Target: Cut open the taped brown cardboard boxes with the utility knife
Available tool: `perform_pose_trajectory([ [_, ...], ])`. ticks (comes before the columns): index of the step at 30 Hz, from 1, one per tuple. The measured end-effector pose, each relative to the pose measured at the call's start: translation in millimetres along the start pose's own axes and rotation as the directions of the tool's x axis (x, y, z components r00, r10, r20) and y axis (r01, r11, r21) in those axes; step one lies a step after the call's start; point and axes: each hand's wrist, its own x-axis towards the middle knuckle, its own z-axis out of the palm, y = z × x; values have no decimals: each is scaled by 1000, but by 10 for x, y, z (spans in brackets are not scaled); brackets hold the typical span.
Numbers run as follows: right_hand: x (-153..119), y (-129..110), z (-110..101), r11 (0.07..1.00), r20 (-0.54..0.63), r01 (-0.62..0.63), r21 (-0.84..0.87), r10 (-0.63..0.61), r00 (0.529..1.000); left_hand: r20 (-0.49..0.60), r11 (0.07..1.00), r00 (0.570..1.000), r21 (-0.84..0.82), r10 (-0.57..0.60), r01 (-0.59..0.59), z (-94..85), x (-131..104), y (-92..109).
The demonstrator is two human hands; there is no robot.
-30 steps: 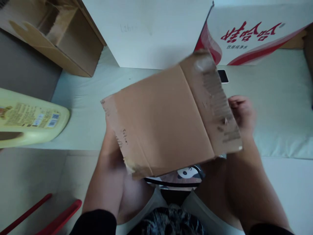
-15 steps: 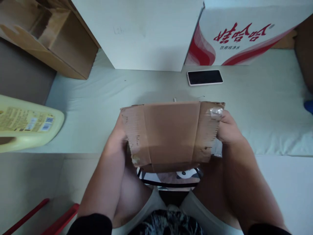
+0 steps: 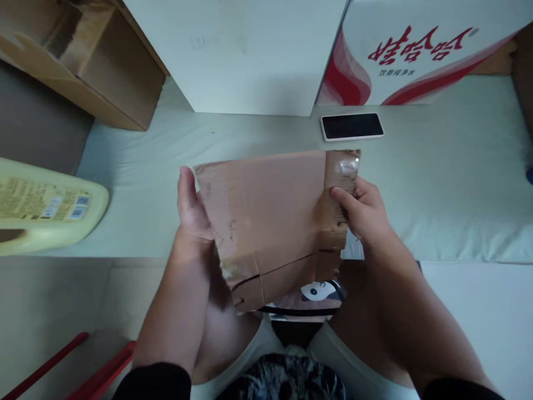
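Observation:
A worn flattened piece of brown cardboard (image 3: 278,211), creased and with ragged edges, is tilted in front of me above my lap. My right hand (image 3: 366,208) grips its right side, thumb on the near face and fingers mostly behind. At the left edge, my left hand (image 3: 192,211) is open, its thumb raised clear of the cardboard. The palm rests by that edge; the other fingers are hidden behind the sheet. Clear tape (image 3: 348,166) shines at the upper right corner. Below the cardboard, a patterned item with a cartoon eye (image 3: 314,291) shows in part on my lap.
A phone (image 3: 352,126) lies on the pale green cloth surface (image 3: 437,178). Behind stand a white panel (image 3: 250,61) and a red-and-white printed carton (image 3: 400,61). At left are a cardboard box (image 3: 120,66) and a yellow jug (image 3: 54,205). Red bars (image 3: 104,369) show low left.
The cardboard has turned, its lower left part dropping toward me and a bottom flap unfolding. My left thumb has come off it, while my right thumb now presses on its near face.

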Motion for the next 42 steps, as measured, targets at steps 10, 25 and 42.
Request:
perform_pose_trajectory([
  [10,160,-129,-369,962,-288,122,243,-49,956,-261,947,922,-75,285,-314,16,186,25],
  [25,-1425,-104,-88,942,-196,-242,234,290,937,51,984,998,-176,43,-34,365,222,-169],
  [42,135,-703,-2508,959,-889,137,-248,-281,361,35,993,999,118,10,-14,443,333,-198],
])
